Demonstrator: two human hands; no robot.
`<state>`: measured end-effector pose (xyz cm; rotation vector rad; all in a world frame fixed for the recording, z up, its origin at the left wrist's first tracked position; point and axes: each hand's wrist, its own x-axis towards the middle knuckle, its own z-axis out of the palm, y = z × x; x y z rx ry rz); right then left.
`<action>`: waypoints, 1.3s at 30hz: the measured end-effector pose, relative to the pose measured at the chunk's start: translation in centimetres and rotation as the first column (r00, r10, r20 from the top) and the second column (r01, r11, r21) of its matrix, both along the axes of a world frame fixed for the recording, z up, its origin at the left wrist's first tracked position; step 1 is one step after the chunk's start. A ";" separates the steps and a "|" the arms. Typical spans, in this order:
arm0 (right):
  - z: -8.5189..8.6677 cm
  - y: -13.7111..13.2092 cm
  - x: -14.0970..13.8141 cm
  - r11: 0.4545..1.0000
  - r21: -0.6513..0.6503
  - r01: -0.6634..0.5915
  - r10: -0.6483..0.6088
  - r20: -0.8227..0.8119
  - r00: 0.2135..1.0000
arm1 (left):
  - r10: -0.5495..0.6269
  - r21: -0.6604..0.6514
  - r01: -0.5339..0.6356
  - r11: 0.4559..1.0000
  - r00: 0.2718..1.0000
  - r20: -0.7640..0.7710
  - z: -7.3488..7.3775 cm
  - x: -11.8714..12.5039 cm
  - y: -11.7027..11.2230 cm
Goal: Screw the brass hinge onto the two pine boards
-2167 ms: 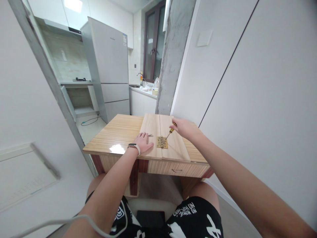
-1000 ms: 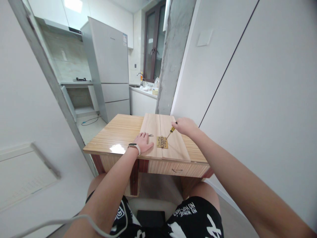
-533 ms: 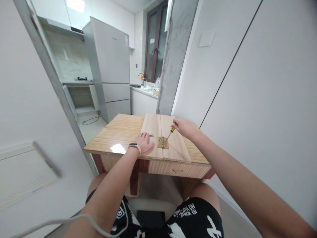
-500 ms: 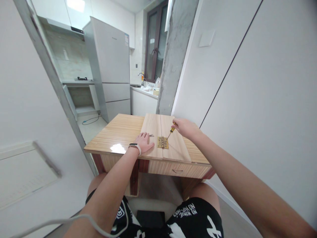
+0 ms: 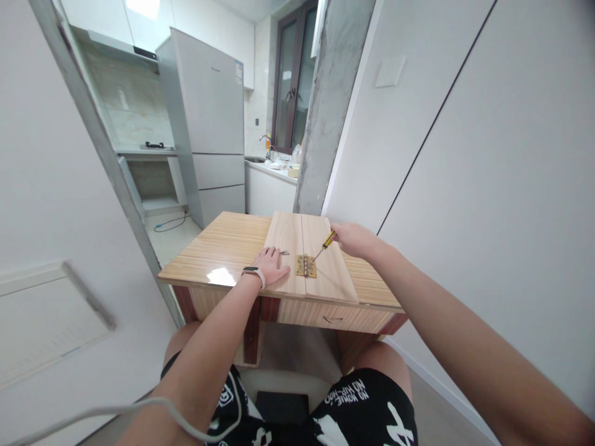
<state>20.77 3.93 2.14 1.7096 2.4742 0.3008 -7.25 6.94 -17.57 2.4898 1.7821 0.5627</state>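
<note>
A brass hinge (image 5: 305, 266) lies across the seam between two pale wooden boards (image 5: 332, 279) on the desk. My right hand (image 5: 356, 240) grips the end of a yellow-and-black screwdriver (image 5: 328, 240), which slants down to the left with its tip at the hinge's right leaf. Flat on the left board rests my left hand (image 5: 271, 266), fingers spread, just left of the hinge. Beyond its fingertips lie small metal pieces (image 5: 285, 253), perhaps screws, too small to make out. A band with a dark face (image 5: 251, 271) circles my left wrist.
The wood-grain desk (image 5: 223, 241) has a drawer (image 5: 332, 317) below its front edge. A white wall (image 5: 465, 186) stands close on the right. Beyond the desk are a fridge (image 5: 214, 111) and a sink counter (image 5: 272, 186). A pale cable (image 5: 153, 402) crosses my left forearm.
My right hand has shifted slightly right, and the screwdriver leans further over to the right, its tip still at the hinge. My left hand has stayed in place.
</note>
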 end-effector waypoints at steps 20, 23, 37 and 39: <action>-0.5 1.0 -1.1 0.970 0.073 0.232 -0.229 -0.039 0.973 | -0.009 0.008 0.009 1.000 1.000 -0.018 -0.2 0.0 0.2; -0.5 0.6 -1.2 0.971 0.067 0.231 -0.227 -0.062 0.972 | -0.005 0.007 0.005 1.000 1.000 -0.018 -0.1 0.0 0.1; -1.0 -0.8 -0.4 0.996 0.086 -0.021 0.029 -0.087 0.996 | 0.001 -0.001 -0.001 1.000 1.000 -0.010 0.3 0.0 -0.1; -1.0 -0.6 -0.1 0.998 0.059 -0.027 0.031 -0.068 0.997 | -0.002 0.000 0.002 1.000 1.000 -0.009 0.2 -0.1 -0.1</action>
